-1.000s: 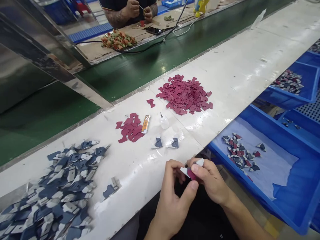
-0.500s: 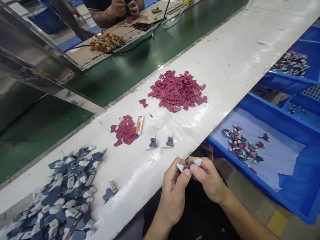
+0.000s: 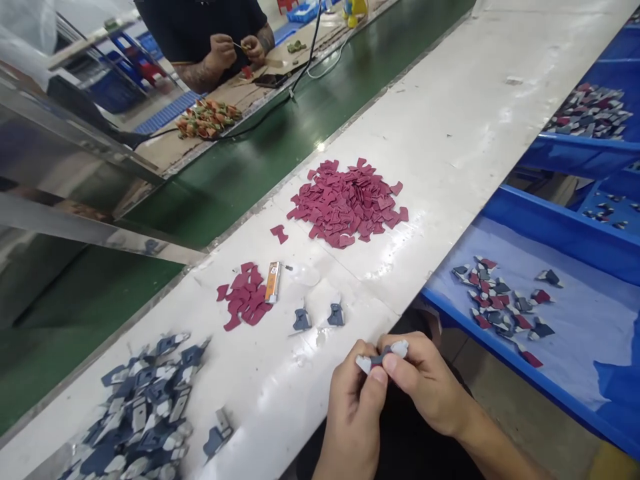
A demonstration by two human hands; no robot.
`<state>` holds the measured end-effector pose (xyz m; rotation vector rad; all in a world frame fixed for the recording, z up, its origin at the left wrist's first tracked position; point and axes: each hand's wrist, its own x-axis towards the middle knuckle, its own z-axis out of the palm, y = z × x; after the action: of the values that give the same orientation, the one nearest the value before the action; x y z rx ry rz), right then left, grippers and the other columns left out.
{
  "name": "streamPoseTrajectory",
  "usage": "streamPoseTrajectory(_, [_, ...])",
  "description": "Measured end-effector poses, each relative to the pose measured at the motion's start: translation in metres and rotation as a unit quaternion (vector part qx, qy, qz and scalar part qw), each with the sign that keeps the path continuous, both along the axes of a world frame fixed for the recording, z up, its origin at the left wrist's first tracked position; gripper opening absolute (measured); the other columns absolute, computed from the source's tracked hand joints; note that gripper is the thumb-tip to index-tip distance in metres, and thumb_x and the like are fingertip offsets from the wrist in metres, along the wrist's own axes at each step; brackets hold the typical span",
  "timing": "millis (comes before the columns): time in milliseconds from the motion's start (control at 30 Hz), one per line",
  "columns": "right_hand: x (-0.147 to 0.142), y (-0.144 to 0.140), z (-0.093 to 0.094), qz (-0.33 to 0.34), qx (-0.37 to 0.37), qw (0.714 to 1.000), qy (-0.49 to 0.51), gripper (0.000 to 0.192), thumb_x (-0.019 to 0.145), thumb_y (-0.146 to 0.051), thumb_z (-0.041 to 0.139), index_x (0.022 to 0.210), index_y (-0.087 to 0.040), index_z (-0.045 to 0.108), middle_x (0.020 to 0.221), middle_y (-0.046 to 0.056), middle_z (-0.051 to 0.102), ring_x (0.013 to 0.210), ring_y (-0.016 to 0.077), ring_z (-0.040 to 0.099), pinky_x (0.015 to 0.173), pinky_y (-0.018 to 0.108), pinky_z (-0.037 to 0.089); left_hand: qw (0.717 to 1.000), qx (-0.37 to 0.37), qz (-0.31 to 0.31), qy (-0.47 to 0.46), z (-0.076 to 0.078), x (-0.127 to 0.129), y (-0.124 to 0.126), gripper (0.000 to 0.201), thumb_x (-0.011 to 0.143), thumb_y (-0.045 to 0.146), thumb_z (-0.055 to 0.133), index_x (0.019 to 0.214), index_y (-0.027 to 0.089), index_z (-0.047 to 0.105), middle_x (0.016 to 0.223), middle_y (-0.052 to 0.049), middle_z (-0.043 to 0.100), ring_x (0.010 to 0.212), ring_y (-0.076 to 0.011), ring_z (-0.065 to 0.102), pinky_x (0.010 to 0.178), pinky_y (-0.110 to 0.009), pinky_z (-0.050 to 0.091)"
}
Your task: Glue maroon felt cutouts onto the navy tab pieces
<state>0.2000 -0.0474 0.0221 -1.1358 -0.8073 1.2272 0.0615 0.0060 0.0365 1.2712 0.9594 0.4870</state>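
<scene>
**Head view: both hands pinching one small piece at the bench edge**

Left hand (image 3: 357, 407) and right hand (image 3: 425, 383) meet just off the near edge of the white bench (image 3: 450, 153), fingers closed narrow on one small grey-and-white piece (image 3: 383, 357) held between them, above the lap.

Just beyond the hands, two blue-grey pieces (image 3: 319, 317) stand alone on the bench. Past them lie a small red cluster (image 3: 243, 297) with an orange tube (image 3: 273, 281) touching its right side, and farther on a big red pile (image 3: 347, 203).

As for progress, a modest scatter of mixed pieces (image 3: 500, 303) lies in the blue tray (image 3: 565, 227) to the right, while the red pile and the large blue-grey heap (image 3: 140, 413) at the near left look barely drawn down, so most of the work seems left.

Open bench lies between the piles and along the far right. The tray rim sits close beside the right hand; a green belt (image 3: 280, 133) borders the bench's far edge, where another person's hands (image 3: 237, 50) work well apart.
</scene>
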Motion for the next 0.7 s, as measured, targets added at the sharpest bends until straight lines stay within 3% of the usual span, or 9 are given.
streamPoseTrajectory(100, [0.004, 0.012, 0.006, -0.007, -0.014, 1.000, -0.009, 0.040, 0.104, -0.039, 0.061, 0.072, -0.024, 0.043, 0.068, -0.005, 0.041, 0.063, 0.0135, 0.038, 0.059, 0.029, 0.034, 0.997, 0.006, 0.060, 0.041, 0.004, 0.004, -0.001, 0.047, 0.101, 0.067, 0.062, 0.086, 0.023, 0.059, 0.083, 0.000, 0.058, 0.080, -0.0166, 0.053, 0.074, -0.030, 0.046])
streamPoseTrajectory(167, [0.011, 0.020, 0.009, -0.016, -0.028, 0.999, -0.014, 0.035, 0.105, -0.042, 0.062, 0.077, -0.024, 0.051, 0.072, -0.004, 0.048, 0.066, 0.0141, 0.045, 0.062, 0.028, 0.039, 0.995, 0.013, 0.062, 0.073, 0.010, 0.006, 0.001, 0.046, 0.102, 0.068, 0.061, 0.090, 0.024, 0.062, 0.080, 0.001, 0.059, 0.076, -0.0163, 0.055, 0.072, -0.030, 0.047])
streamPoseTrajectory(267, [0.029, 0.031, 0.012, -0.050, -0.083, 0.994, -0.045, 0.037, 0.106, -0.049, 0.065, 0.081, -0.023, 0.057, 0.072, -0.004, 0.053, 0.065, 0.0138, 0.050, 0.061, 0.027, 0.041, 0.976, 0.144, 0.064, 0.148, 0.014, 0.002, 0.011, 0.035, 0.105, 0.059, 0.058, 0.108, 0.026, 0.065, 0.082, 0.003, 0.059, 0.072, -0.0156, 0.055, 0.069, -0.030, 0.045])
streamPoseTrajectory(333, [0.043, 0.037, 0.013, -0.080, -0.126, 0.985, -0.087, 0.039, 0.104, -0.054, 0.067, 0.082, -0.023, 0.060, 0.069, -0.005, 0.053, 0.063, 0.0137, 0.051, 0.059, 0.027, 0.040, 0.919, 0.318, 0.091, 0.217, 0.010, -0.003, 0.021, 0.026, 0.104, 0.048, 0.062, 0.120, 0.027, 0.064, 0.097, -0.001, 0.064, 0.087, -0.0193, 0.061, 0.083, -0.035, 0.048])
streamPoseTrajectory(400, [0.056, 0.043, 0.015, -0.105, -0.161, 0.972, -0.135, 0.040, 0.103, -0.056, 0.066, 0.080, -0.023, 0.060, 0.065, -0.006, 0.051, 0.061, 0.0139, 0.050, 0.057, 0.028, 0.038, 0.827, 0.466, 0.110, 0.293, 0.003, -0.008, 0.033, 0.028, 0.100, 0.040, 0.069, 0.123, 0.025, 0.065, 0.115, -0.008, 0.064, 0.109, -0.0261, 0.062, 0.100, -0.044, 0.046])
streamPoseTrajectory(467, [0.064, 0.051, 0.020, -0.095, -0.195, 0.955, -0.200, 0.042, 0.102, -0.055, 0.065, 0.075, -0.024, 0.057, 0.062, -0.005, 0.051, 0.059, 0.0142, 0.049, 0.056, 0.028, 0.036, 0.759, 0.537, 0.100, 0.355, -0.004, -0.012, 0.044, 0.035, 0.096, 0.040, 0.075, 0.125, 0.021, 0.066, 0.130, -0.015, 0.057, 0.122, -0.0328, 0.059, 0.107, -0.052, 0.042])
streamPoseTrajectory(533, [0.069, 0.060, 0.026, -0.038, -0.241, 0.927, -0.286, 0.045, 0.102, -0.054, 0.064, 0.070, -0.024, 0.052, 0.062, -0.004, 0.055, 0.059, 0.0151, 0.050, 0.057, 0.030, 0.034, 0.730, 0.554, 0.075, 0.393, -0.010, -0.014, 0.051, 0.041, 0.095, 0.043, 0.075, 0.128, 0.019, 0.067, 0.139, -0.019, 0.051, 0.127, -0.0365, 0.056, 0.108, -0.056, 0.040])
streamPoseTrajectory(600, [0.072, 0.072, 0.031, 0.027, -0.286, 0.882, -0.373, 0.045, 0.102, -0.052, 0.064, 0.069, -0.024, 0.052, 0.065, -0.001, 0.062, 0.060, 0.0171, 0.054, 0.058, 0.032, 0.032, 0.723, 0.558, 0.052, 0.403, -0.013, -0.015, 0.055, 0.041, 0.095, 0.044, 0.075, 0.127, 0.019, 0.068, 0.143, -0.019, 0.049, 0.129, -0.0382, 0.055, 0.110, -0.057, 0.039])
streamPoseTrajectory(700, [0.079, 0.089, 0.034, 0.028, -0.310, 0.829, -0.464, 0.027, 0.101, -0.049, 0.068, 0.091, -0.024, 0.064, 0.074, 0.000, 0.069, 0.065, 0.0209, 0.061, 0.059, 0.032, 0.032, 0.730, 0.562, 0.044, 0.386, -0.015, -0.015, 0.056, 0.030, 0.094, 0.038, 0.076, 0.118, 0.022, 0.071, 0.143, -0.018, 0.052, 0.129, -0.0370, 0.055, 0.110, -0.055, 0.039])
